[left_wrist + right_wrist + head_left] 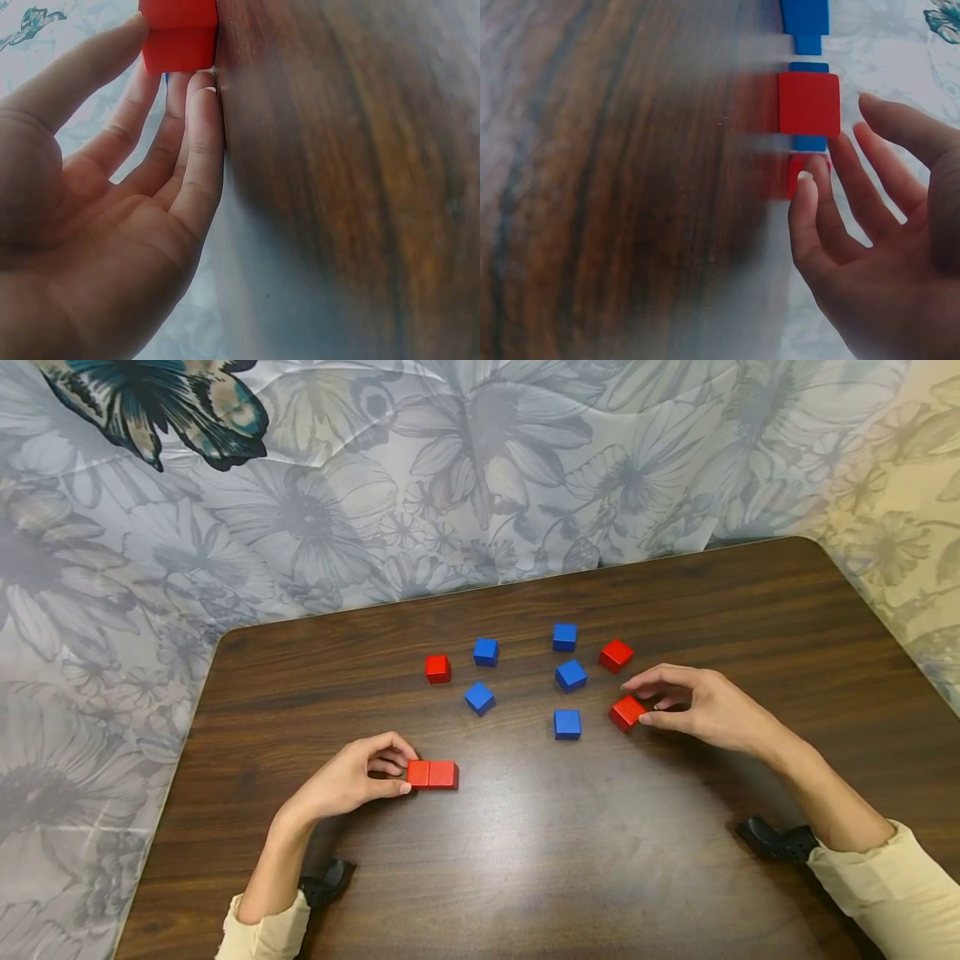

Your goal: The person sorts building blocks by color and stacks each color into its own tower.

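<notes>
Two red cubes stand side by side, touching, near the front left of the group. My left hand (pixel 352 781) pinches the left red cube (pixel 417 774) between thumb and fingertips; the other red cube (pixel 444 775) adjoins its right side. The left wrist view shows the thumb against the red cube (pixel 180 41). On the right, my right hand (pixel 690 706) reaches round a red cube (pixel 627 713), fingers spread and gently bent. A small gap shows between the thumb and this red cube (pixel 808 103) in the right wrist view.
Several blue cubes (pixel 567 724) lie scattered across the middle of the brown wooden table (pixel 525 868). One red cube (pixel 438 669) sits at the back left, another red cube (pixel 617 656) just beyond my right hand. Patterned cloth (pixel 480 468) hangs behind the table's far edge.
</notes>
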Demonstrator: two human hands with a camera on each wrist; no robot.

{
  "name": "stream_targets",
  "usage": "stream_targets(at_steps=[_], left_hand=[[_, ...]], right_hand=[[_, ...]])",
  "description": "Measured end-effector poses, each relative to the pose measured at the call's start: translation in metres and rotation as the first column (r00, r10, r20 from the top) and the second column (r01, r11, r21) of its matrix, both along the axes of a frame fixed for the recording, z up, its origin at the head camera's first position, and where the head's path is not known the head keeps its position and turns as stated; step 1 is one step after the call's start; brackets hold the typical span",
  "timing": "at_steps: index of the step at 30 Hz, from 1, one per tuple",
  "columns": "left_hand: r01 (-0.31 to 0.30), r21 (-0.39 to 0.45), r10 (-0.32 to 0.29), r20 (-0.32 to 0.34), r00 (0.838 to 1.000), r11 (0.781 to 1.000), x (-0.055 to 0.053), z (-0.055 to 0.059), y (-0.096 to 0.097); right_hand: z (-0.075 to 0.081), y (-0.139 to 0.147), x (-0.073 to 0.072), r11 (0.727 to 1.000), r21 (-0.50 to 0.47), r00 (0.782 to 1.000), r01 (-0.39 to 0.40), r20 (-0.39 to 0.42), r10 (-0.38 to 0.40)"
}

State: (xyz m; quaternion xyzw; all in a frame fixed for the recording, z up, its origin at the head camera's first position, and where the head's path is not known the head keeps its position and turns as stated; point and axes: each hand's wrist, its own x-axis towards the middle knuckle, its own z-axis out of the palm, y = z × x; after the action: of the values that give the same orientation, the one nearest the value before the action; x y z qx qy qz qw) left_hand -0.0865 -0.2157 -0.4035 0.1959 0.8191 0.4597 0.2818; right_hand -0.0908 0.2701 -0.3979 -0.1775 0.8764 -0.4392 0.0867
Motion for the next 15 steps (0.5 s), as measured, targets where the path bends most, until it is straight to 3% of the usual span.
stream_targets(at_steps=[6,15], left_hand=[[-0.003,-0.008,0.002,-0.010,1.000,1.000,-0.0002,0.0009,0.0011],[-0.009,-0.007,0.009,-0.005,1.000,1.000,0.0005,0.0013,0.0008]], right_hand=[[-0.0017,0.0007,-0.0015,0.999,0.019,0.999,-0.042,-0.014,0.042],[-0.0058,-0.0004,-0.0034,0.997,0.074,0.999,-0.038,-0.014,0.039]])
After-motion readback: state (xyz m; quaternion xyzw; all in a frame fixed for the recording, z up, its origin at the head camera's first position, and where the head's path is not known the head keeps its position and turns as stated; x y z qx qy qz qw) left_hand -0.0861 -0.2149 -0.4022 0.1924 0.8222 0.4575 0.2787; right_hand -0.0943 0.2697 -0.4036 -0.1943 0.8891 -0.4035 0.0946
